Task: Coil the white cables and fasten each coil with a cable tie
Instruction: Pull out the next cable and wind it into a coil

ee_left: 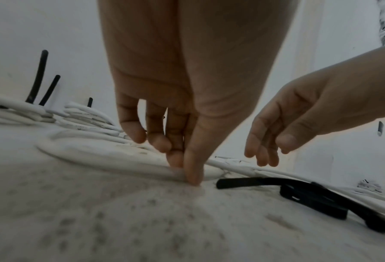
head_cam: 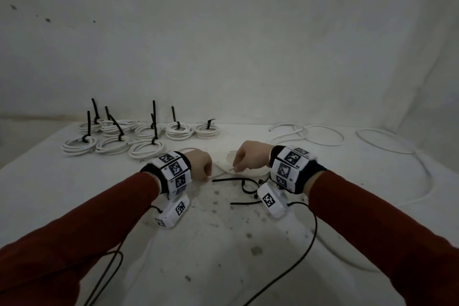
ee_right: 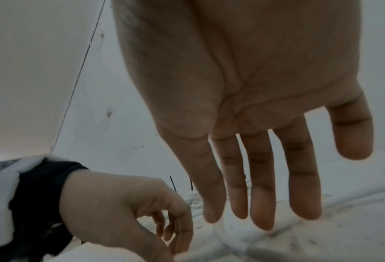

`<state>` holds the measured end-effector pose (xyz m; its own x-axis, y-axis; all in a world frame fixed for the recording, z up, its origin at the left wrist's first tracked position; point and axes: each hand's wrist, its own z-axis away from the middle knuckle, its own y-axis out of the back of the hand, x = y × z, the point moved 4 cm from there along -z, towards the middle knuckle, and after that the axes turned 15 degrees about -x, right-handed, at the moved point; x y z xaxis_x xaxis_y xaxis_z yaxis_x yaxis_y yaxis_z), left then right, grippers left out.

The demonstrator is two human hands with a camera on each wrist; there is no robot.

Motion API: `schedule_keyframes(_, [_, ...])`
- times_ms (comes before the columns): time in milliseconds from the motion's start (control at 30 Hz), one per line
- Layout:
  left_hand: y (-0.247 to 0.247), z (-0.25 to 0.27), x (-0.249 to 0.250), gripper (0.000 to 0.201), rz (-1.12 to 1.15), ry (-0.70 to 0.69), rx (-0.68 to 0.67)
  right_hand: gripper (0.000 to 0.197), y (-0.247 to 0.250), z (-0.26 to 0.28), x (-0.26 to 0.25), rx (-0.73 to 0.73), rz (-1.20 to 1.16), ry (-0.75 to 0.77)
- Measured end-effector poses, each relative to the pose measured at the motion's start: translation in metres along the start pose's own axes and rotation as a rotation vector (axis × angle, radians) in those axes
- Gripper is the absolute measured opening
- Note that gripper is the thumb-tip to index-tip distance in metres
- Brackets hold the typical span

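A: Where is the cable being worked on?

B: The white coil (head_cam: 244, 169) lies flat on the worktop (head_cam: 223, 243), between the two hands and a little toward 12 o'clock from them. The left hand (head_cam: 198, 165) pinches its near strand against the surface, thumb and forefinger (ee_left: 193, 168) pressed together on the cable at the coil's 6 o'clock edge.

A: And the other grip?

B: The right hand (head_cam: 249, 156) is empty: in its wrist view the fingers (ee_right: 260, 203) hang straight and slightly spread just above the coil, touching nothing I can make out.

A: What does the next move turn on?

B: In my judgement, the loose black cable tie (head_cam: 231, 179). It lies on the worktop just at 6 o'clock of the coil, its long axis running 9 to 3, the free tip pointing at the left thumb. It sits nearer the right hand, which is the free one, so that hand should take it while the left keeps the loops pinned.

A: Anything further out?

B: Finished coils (head_cam: 139, 135) with black ties standing up, at 11 o'clock; uncoiled white cables (head_cam: 323, 135) looping at 1 to 2 o'clock.
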<state>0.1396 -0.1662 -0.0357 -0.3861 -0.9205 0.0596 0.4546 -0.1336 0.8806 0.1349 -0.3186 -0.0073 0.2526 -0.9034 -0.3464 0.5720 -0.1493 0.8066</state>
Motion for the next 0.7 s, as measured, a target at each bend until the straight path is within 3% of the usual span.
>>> schedule_keyframes(167, [0.015, 0.010, 0.000, 0.020, 0.073, 0.018, 0.108, 0.033, 0.001, 0.009, 0.003, 0.052, 0.142, -0.065])
schedule_keyframes(300, [0.053, 0.032, -0.002, 0.011, 0.174, -0.035, 0.393, 0.021, 0.023, 0.021, 0.006, 0.230, 0.120, -0.104])
schedule_keyframes(400, [0.083, 0.054, -0.014, 0.007, 0.322, -0.073, 0.611, 0.017, 0.050, 0.033, 0.016, 0.337, -0.096, -0.004])
schedule_keyframes(533, [0.110, 0.081, -0.042, 0.014, 0.502, -0.071, 0.907, 0.030, 0.079, 0.057, 0.040, 0.537, -0.357, 0.045])
schedule_keyframes(700, [0.113, 0.086, -0.089, 0.014, 0.815, 0.000, 1.077, 0.030, 0.104, 0.082, 0.064, 0.749, -0.764, 0.187])
